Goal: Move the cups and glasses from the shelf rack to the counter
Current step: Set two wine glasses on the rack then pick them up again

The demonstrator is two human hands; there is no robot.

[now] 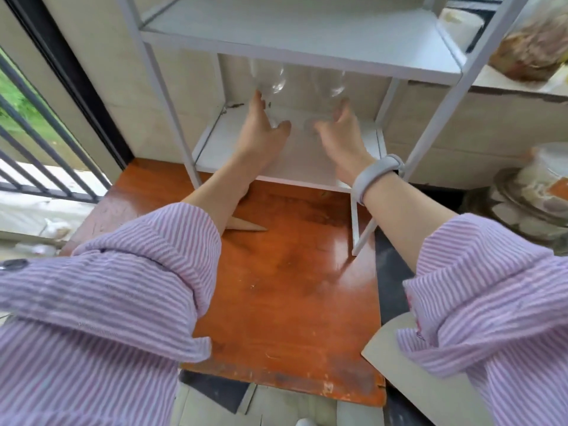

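Note:
Two clear stemmed glasses stand upright on the lower shelf [215, 139] of a white metal rack, their tops hidden by the shelf above. My left hand [261, 133] wraps the stem and foot of the left glass [273, 83], fingers on its left and thumb on its right. The right glass [333, 86] is held the same way low on its stem by my right hand [338, 136], which wears a grey wristband. Both glasses are blurred and see-through, so their feet are hard to make out.
The rack stands on a worn orange-brown wooden table [285, 287]. The upper shelf [307, 32] hangs close above the glasses. Right of the rack, a pale counter [504, 81] carries a large filled jar [531, 47]; another jar [534, 192] sits lower. A barred window [37, 133] is left.

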